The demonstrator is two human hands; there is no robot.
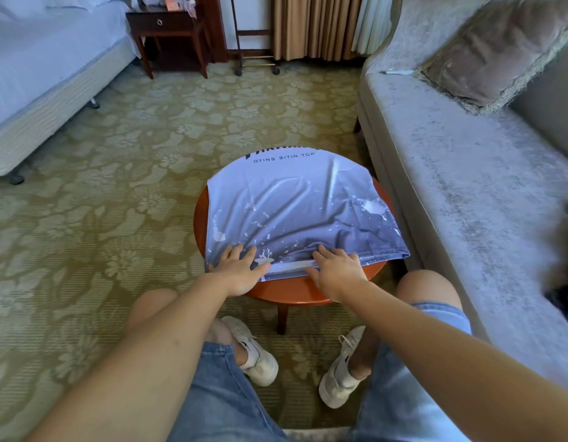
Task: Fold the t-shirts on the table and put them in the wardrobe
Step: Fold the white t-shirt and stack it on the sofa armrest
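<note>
Two-handed press on t-shirt (292, 202) at near rim of counter (286, 291): left hand (241, 269) and right hand (337, 269) flat, fingers spread, gripping nothing. Might drag overhanging slick fabric off counter, spoiling fold.

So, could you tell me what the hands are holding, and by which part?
Nothing is in a grip: the left hand and the right hand lie flat on the near hem of the t-shirt.
</note>
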